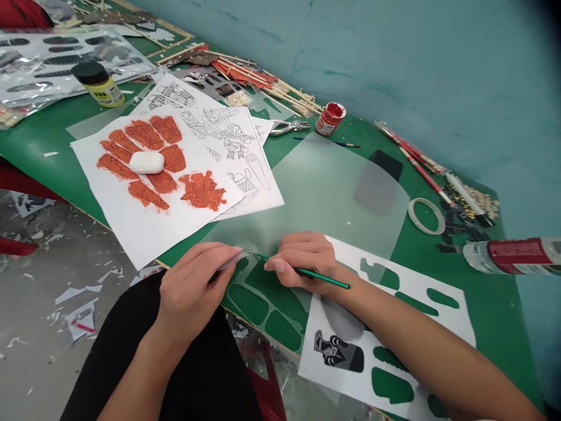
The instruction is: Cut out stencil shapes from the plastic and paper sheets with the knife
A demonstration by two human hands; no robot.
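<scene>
My right hand (302,260) is closed round a thin green brush or pencil (322,276), its tip down on a translucent sheet (324,193) near the table's front edge. My left hand (195,286) lies beside it with fingers together, pressing the sheet's edge flat. Under my right forearm sits a white paper with cut-out shapes (407,327) and one black printed figure (338,352). Cut-out holes in the sheet below my hands show the green mat (263,304).
A white paper with orange painted pieces (144,158) holds a white oval case (146,162). Line-drawing sheets (228,137), pliers (287,127), an open red paint jar (329,118), a yellow jar (97,83), a tape ring (426,215), a bottle (512,255) and bamboo sticks (272,85) lie around.
</scene>
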